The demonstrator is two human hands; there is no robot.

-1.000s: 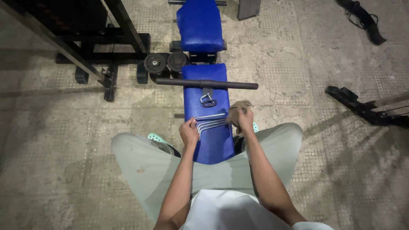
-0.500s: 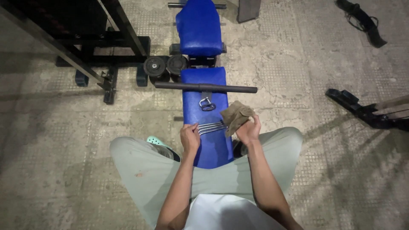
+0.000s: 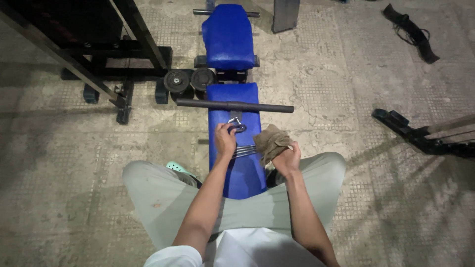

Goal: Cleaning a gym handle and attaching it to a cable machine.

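Under both hands the blue bench pad looks like smooth vinyl with a slight sheen. At the left hand fingertips sits a shiny bare-metal clip, and just below that hand lie bright chrome rods, polished and reflective. The right hand grips a brown cloth, soft, matt and crumpled. Beyond the hands a black bar looks matt, with a rubbery or foam finish. Around everything the concrete floor is rough, stained and stamped with a dotted texture. The trousers beneath the forearms are plain matt fabric.
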